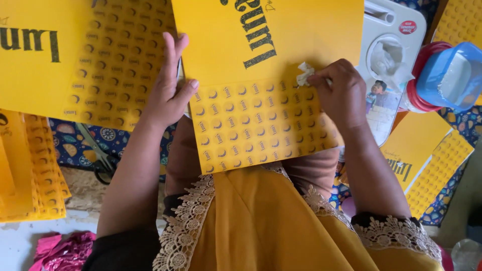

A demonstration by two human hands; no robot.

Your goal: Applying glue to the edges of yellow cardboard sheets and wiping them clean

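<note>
Pink cloth (pixel 63 250): it lies crumpled in the lower left of the frame.
Stack of yellow sheets (pixel 30 170): piled at the left edge, one on top of the other, so they keep tidy.
Scissors (pixel 100 158): they lie on the patterned cloth (pixel 108 138), left of the middle, partly under the arm.
Left hand (pixel 168 88): it lies flat on the left edge of the yellow card. The fingers (pixel 170 50) are straight and close together, with the thumb out to the side. It looks like it presses down so the card does not slide.
Yellow card (pixel 256 85): it sits in the middle of the frame, over the lap, between both hands. Its lower part has rows of little round marks.
Right hand (pixel 341 93): its fingers are pressed together, pinching a small white wad (pixel 304 74) against the card, just above the round marks. It seems to be rubbing there.
White box (pixel 389 35): upper right, with white tissue poking out of a round hole.
Blue tub (pixel 449 73): at the right edge, resting on a red lid (pixel 416 95).
</note>
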